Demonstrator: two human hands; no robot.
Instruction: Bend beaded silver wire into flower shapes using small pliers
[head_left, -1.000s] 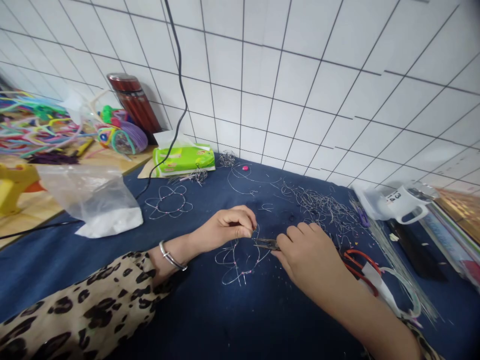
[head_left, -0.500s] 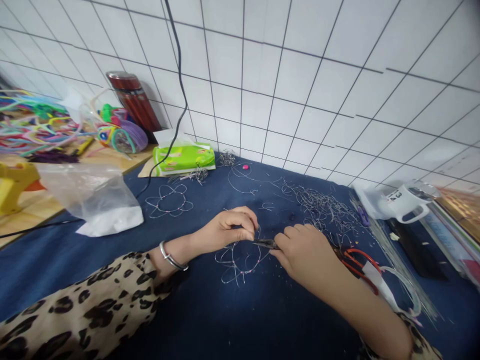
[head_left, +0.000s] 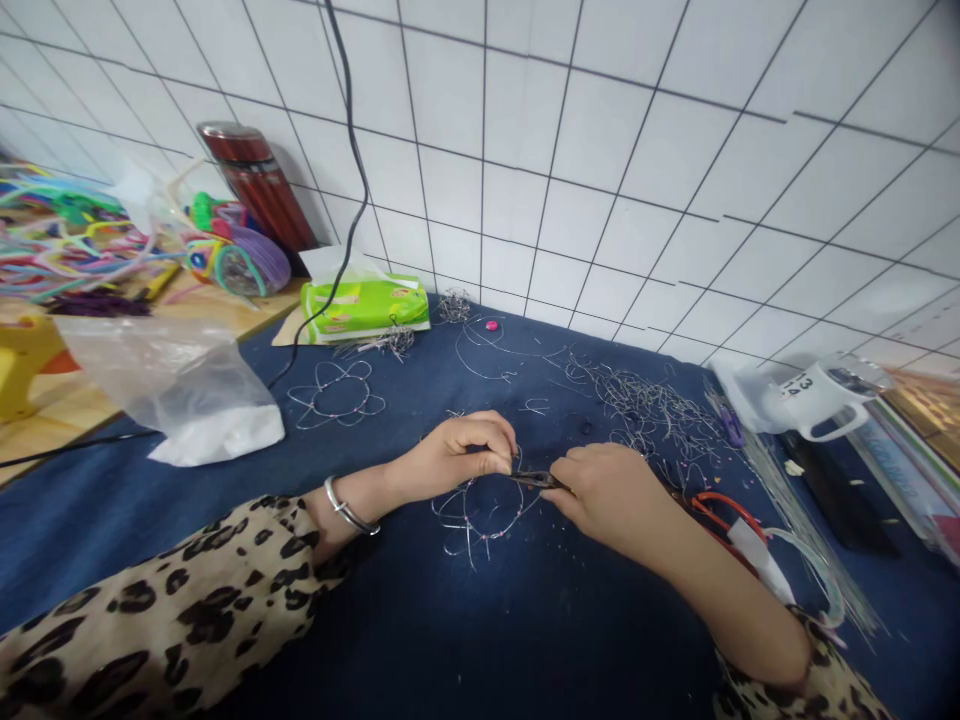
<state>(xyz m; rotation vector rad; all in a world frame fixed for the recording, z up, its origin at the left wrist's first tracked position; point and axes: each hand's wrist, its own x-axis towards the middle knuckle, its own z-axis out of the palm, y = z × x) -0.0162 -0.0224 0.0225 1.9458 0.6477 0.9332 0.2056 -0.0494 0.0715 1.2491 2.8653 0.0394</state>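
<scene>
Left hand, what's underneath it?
Below the left hand, part of a beaded wire ring shows against the blue cloth. Whatever lies directly under the hand is covered, including any wire pinched there, so I can't tell its shape.

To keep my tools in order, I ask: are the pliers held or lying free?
Held: the right hand is closed around the pliers, whose tip points toward the left hand.
</scene>
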